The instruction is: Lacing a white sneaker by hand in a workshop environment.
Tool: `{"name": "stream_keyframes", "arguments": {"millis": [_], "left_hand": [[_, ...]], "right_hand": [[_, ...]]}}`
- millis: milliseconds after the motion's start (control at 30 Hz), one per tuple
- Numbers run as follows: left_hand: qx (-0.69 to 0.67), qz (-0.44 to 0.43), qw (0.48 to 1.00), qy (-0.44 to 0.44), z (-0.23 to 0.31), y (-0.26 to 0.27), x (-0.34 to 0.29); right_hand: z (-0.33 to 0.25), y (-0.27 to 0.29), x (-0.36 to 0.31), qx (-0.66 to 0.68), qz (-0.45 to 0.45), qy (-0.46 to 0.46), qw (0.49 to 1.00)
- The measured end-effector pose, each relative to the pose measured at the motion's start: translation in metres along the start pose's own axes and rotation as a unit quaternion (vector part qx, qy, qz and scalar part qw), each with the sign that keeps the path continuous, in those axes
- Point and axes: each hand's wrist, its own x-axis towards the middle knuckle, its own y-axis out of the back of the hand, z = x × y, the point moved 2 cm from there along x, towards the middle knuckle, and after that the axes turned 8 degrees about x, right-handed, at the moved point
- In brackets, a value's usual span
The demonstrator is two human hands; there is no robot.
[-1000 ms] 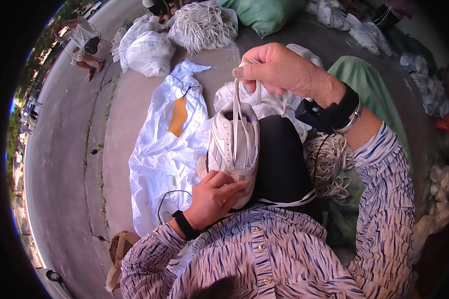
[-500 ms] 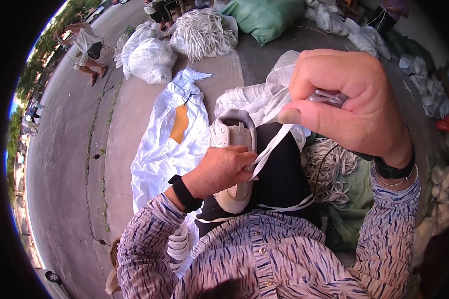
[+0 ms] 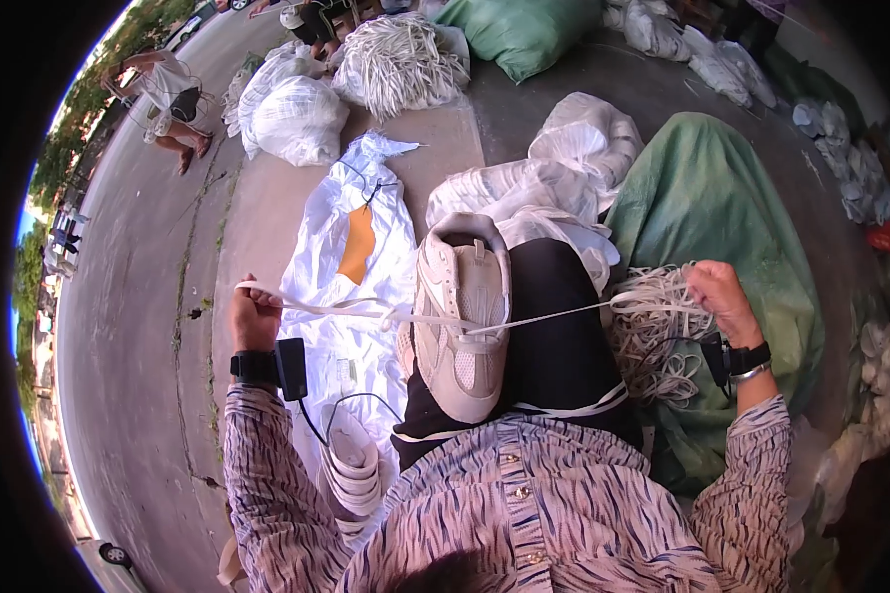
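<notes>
A beige and white sneaker [image 3: 477, 381] rests on my lap, its toe toward me. One pale shoelace [image 3: 549, 315] runs across its lower eyelets and stretches out to both sides. Far to the left, my left hand [image 3: 255, 318] is closed around one stretch of the lace, above a white sheet's edge. Out to the right, my right hand [image 3: 724, 298] pinches the other stretch, beside a heap of loose laces [image 3: 658, 341]. On the left stretch, near the shoe, the lace makes a small loop or kink. The upper eyelets show no lace.
A green sack [image 3: 722, 188] stands at my right under the loose laces. White bags [image 3: 583, 138] lie ahead. A white plastic sheet [image 3: 316, 257] with an orange piece [image 3: 358, 245] is at my left, near stacked white shoe parts [image 3: 351, 474]. People [image 3: 173, 99] are farther off.
My hands have moved far apart, the left outward to the left, the right down and away from the camera. The lace is now stretched across the shoe, and the green sack has come into sight.
</notes>
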Motion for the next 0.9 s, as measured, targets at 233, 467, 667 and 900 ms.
{"name": "stream_keyframes", "arguments": {"millis": [233, 467, 667, 900], "left_hand": [[0.07, 0.206, 0.973, 0.082, 0.096, 0.182, 0.064], [0.29, -0.114, 0.947, 0.076, 0.125, 0.134, 0.011], [0.237, 0.027, 0.971, -0.017, 0.193, 0.194, 0.033], [0.201, 0.224, 0.949, -0.098, 0.247, 0.277, 0.048]], "right_hand": [[0.095, 0.043, -0.016, 0.069, -0.035, -0.092, 0.993], [0.063, 0.022, 0.007, -0.158, 0.034, -0.14, 0.977], [0.01, -0.089, 0.015, -0.095, -0.081, 0.034, 0.992], [-0.025, -0.167, -0.015, -0.185, -0.191, 0.184, 0.946]]}}
